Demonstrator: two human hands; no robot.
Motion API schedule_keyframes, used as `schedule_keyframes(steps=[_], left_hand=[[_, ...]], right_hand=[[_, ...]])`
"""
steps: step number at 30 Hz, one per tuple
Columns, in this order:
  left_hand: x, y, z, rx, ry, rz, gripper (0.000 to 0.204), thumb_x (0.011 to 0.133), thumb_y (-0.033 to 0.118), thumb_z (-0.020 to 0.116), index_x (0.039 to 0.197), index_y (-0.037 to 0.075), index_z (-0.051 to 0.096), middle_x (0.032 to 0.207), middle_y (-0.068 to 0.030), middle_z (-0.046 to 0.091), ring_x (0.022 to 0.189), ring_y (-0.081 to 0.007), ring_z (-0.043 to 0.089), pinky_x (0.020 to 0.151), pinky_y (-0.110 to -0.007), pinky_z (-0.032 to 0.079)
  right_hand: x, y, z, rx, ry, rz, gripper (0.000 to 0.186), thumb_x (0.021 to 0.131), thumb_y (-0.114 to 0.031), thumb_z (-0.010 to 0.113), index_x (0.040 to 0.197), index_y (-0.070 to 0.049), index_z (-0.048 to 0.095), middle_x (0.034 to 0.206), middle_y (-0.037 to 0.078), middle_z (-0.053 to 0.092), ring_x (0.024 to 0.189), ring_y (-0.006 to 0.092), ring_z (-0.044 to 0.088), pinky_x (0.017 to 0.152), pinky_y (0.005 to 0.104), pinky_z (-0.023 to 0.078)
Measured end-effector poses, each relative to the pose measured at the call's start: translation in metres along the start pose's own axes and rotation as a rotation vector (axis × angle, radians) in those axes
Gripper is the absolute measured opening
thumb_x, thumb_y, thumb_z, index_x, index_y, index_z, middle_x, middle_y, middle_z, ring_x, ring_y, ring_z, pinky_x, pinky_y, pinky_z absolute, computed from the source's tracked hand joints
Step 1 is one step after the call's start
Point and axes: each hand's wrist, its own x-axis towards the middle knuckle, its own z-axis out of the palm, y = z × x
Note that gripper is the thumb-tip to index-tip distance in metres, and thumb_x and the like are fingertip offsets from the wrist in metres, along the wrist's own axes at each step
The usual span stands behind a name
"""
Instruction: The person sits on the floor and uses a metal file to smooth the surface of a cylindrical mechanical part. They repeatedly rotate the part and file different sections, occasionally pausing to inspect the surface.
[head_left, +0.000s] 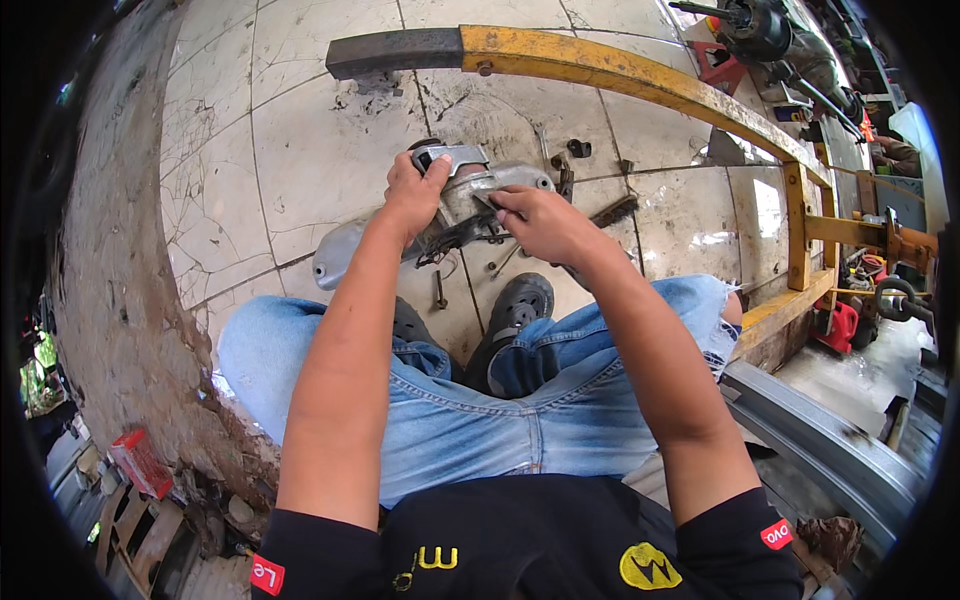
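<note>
A grey metal assembly (pixel 340 250) with rounded lobes and dark fittings lies on the tiles in front of me. My left hand (pixel 420 190) grips a silver metal piece (pixel 464 157) at the top of it, with a dark round part just behind the fingertips. My right hand (pixel 535 220) is closed at the assembly's right part, thumb and forefinger on a small piece I cannot make out. Dark tools (pixel 615 213) lie beside it on the right, and bolts (pixel 441 295) lie below it.
A yellow-and-black steel frame (pixel 620 78) arches across the back and right. My legs in jeans and dark clogs (pixel 525 305) are below my hands. Mechanical parts (pixel 750 35) stand at back right, a red container (pixel 837 330) at right, a metal beam (pixel 820 420) at lower right, debris at left.
</note>
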Motion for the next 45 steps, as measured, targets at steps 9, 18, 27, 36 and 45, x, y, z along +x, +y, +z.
schedule_keyframes(steps=[9,18,27,36,45], left_hand=[[-0.004,0.009,0.001,0.029,0.008,-0.015,0.074,0.093,0.06,0.056,0.143,0.01,0.038,0.149,-0.0222,0.036,0.134,-0.0426,0.04,0.112,-0.048,0.035],[-0.009,0.007,0.0,0.041,0.02,-0.003,0.074,0.092,0.058,0.057,0.142,0.008,0.037,0.149,-0.0234,0.036,0.133,-0.0436,0.038,0.113,-0.049,0.032],[-0.01,0.005,0.0,0.034,0.022,0.0,0.075,0.092,0.059,0.056,0.144,0.009,0.036,0.149,-0.023,0.034,0.133,-0.0434,0.037,0.113,-0.048,0.032],[-0.01,0.003,-0.002,0.058,0.04,0.022,0.075,0.093,0.058,0.058,0.139,0.002,0.038,0.142,-0.0258,0.039,0.128,-0.0365,0.044,0.109,-0.044,0.037],[-0.007,0.009,0.0,-0.071,0.004,-0.02,0.074,0.093,0.058,0.057,0.141,0.005,0.039,0.146,-0.0235,0.038,0.129,-0.0371,0.047,0.109,-0.043,0.038]], right_hand=[[-0.013,0.01,-0.004,-0.149,-0.046,-0.067,0.036,0.097,-0.019,0.054,0.129,-0.003,0.062,0.113,0.018,0.069,0.091,0.037,0.069,0.08,0.0431,0.055],[-0.003,-0.007,-0.01,-0.11,-0.146,0.078,0.032,0.095,-0.017,0.054,0.12,-0.004,0.068,0.101,0.021,0.07,0.092,0.0383,0.068,0.081,0.0461,0.054],[0.0,-0.005,-0.008,-0.129,-0.117,0.033,0.028,0.093,-0.015,0.055,0.114,-0.002,0.069,0.108,0.022,0.067,0.099,0.0421,0.064,0.087,0.0486,0.05],[-0.001,-0.011,-0.006,-0.071,-0.095,0.024,0.024,0.093,-0.015,0.056,0.107,-0.001,0.068,0.107,0.023,0.066,0.098,0.0428,0.063,0.087,0.0494,0.049],[-0.017,0.012,0.008,-0.188,0.037,0.043,0.038,0.091,-0.017,0.061,0.127,-0.005,0.062,0.127,0.014,0.062,0.102,0.0376,0.065,0.088,0.0437,0.052]])
